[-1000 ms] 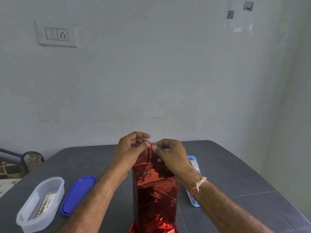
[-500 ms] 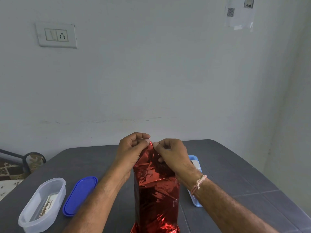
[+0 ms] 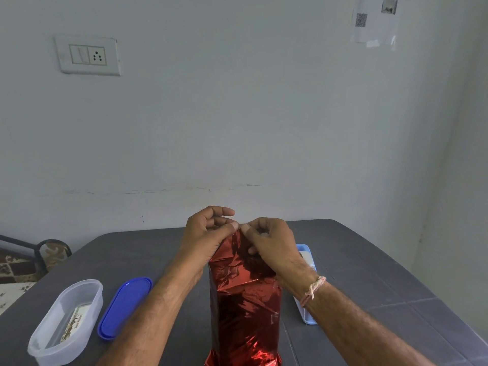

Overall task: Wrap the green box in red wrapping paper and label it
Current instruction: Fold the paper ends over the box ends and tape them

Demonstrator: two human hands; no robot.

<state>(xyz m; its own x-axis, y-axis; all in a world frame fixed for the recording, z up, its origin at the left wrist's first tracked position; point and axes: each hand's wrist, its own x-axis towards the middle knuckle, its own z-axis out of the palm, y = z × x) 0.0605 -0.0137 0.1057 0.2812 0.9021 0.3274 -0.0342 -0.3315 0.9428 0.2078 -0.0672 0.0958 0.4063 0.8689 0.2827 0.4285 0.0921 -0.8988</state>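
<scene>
Where the white wall (image 3: 264,128) fills the upper two-thirds of the view, a grey table (image 3: 369,273) runs below it, its far corners rounded. Reading the table as a clock with 6 nearest the person, the red paper (image 3: 245,307) stands at 6, a tall upright parcel that reaches the bottom edge of the view. The box is inside it, fully covered, so none of its own surface shows. The foil is creased, and its top is gathered into a peak pointing toward 12.

Both hands meet at that peak. The left hand (image 3: 208,233) pinches the foil tip between thumb and forefinger from the 9 side, its other fingers curled above. The right hand (image 3: 272,247) pinches the same tip from the 3 side, its lower fingers tucked against the folded top. The two thumbs almost touch.

A clear oval tub (image 3: 87,291) sits at 8 with a printed card lying in it. Just beside it, toward 7, lies a blue lid (image 3: 125,307). A pale blue tray (image 3: 306,317) lies at 4, partly behind the right forearm. On the wall, a switch plate (image 3: 88,56) is at 10 and a taped sheet (image 3: 375,19) at 1. A thread band (image 3: 314,289) circles the right wrist.
</scene>
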